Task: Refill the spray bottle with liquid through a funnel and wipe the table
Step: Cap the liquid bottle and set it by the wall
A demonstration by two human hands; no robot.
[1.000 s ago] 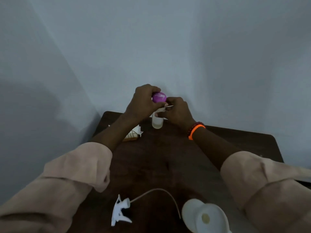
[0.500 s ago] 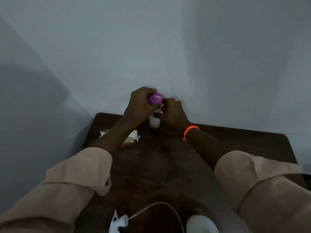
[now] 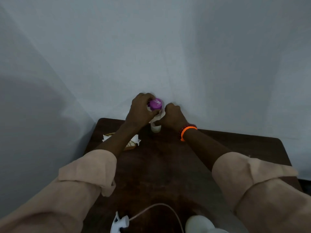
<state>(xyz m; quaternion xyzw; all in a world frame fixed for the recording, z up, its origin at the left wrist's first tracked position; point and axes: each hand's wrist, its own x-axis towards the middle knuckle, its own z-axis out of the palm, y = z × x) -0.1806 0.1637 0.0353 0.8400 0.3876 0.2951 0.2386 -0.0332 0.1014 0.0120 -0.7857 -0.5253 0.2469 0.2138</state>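
Note:
At the table's far edge stands a small pale refill bottle with a purple cap. My left hand is wrapped around its upper part just below the cap. My right hand is closed beside the neck and pinches a curled pale strip that hangs from the bottle. At the near edge lies the white spray head with its thin tube arching right. Next to it shows the top of a white funnel, cut off by the frame.
A small woven basket with white napkins sits at the left, partly behind my left forearm. The dark wooden table stands in a corner of pale walls. An orange wristband is on my right wrist.
My view has tilted upward, so the funnel and spray head have slid toward the bottom edge. Both hands have stayed on the bottle, and the pale strip now curls out below the cap.

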